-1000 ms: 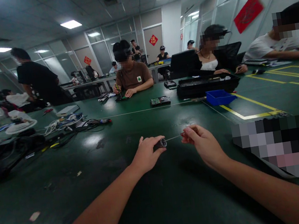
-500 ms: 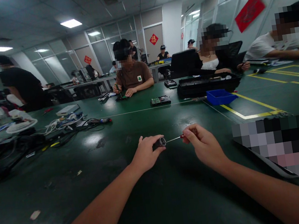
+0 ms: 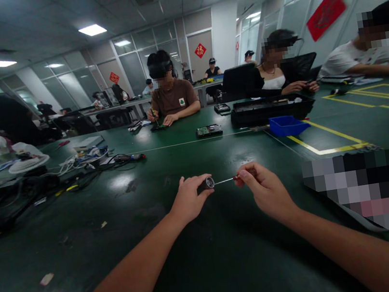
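Note:
My left hand [image 3: 191,199] is closed around a black cylinder [image 3: 206,183], thumb below and fingers above. The cylinder's round, ringed end faces right; its exact kind cannot be made out. In my right hand [image 3: 264,186] is a screwdriver [image 3: 224,181] with a red handle, pinched between thumb and fingers. Its thin metal shaft points left and its tip reaches the cylinder's round end. Whether the tip is inside or just at the rim is too small to tell. Both hands are above the green table [image 3: 197,262].
Tangled cables [image 3: 98,163] and a white round object [image 3: 29,163] lie left. Ahead are a circuit-board device [image 3: 209,130], a blue bin [image 3: 288,126] and a long black tray [image 3: 273,110]. Co-workers sit across the table, one in a brown shirt [image 3: 174,97]. A blurred-out object [image 3: 370,197] lies right.
My hands, the cylinder and the screwdriver have hardly moved, only a slight shift left. In the background, a person in black has moved left, and a seated person's hands have come together.

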A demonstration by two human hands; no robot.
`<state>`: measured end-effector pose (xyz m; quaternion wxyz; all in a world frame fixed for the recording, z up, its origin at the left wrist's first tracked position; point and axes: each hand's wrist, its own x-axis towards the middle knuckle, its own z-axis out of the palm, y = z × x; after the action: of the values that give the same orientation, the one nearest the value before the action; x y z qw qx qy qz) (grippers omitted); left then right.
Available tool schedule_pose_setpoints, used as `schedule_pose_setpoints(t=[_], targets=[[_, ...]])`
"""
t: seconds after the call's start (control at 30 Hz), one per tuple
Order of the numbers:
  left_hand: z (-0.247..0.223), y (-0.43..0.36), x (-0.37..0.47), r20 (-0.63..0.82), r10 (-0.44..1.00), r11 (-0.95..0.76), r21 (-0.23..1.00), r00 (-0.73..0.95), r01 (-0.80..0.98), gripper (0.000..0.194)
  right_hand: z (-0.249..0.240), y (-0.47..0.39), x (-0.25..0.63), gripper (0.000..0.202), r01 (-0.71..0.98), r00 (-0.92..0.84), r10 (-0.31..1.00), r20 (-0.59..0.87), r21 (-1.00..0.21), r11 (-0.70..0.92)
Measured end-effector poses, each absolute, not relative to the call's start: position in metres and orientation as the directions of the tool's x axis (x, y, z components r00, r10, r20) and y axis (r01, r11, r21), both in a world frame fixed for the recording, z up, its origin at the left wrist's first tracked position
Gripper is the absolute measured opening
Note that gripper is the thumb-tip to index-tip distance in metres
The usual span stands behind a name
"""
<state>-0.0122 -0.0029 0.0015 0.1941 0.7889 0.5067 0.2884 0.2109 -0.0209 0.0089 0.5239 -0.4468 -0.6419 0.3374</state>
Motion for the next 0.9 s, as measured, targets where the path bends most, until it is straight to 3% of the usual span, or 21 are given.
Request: schedule_pose_setpoints(t=[0.67, 0.9], targets=[[0.0014, -0.0037, -0.0119, 0.243, 0.91, -0.414, 0.584, 0.336, 0.698, 0.039, 0.0082, -0.0221, 0.21, 0.025, 0.288, 0.004, 0.912, 0.409, -0.874, 0.391], [0.0029, -0.0045, -0.0109, 0.227, 0.909, -0.416, 0.569, 0.35, 0.71, 0.042, 0.0119, -0.0241, 0.209, 0.021, 0.464, -0.003, 0.888, 0.459, -0.786, 0.408]])
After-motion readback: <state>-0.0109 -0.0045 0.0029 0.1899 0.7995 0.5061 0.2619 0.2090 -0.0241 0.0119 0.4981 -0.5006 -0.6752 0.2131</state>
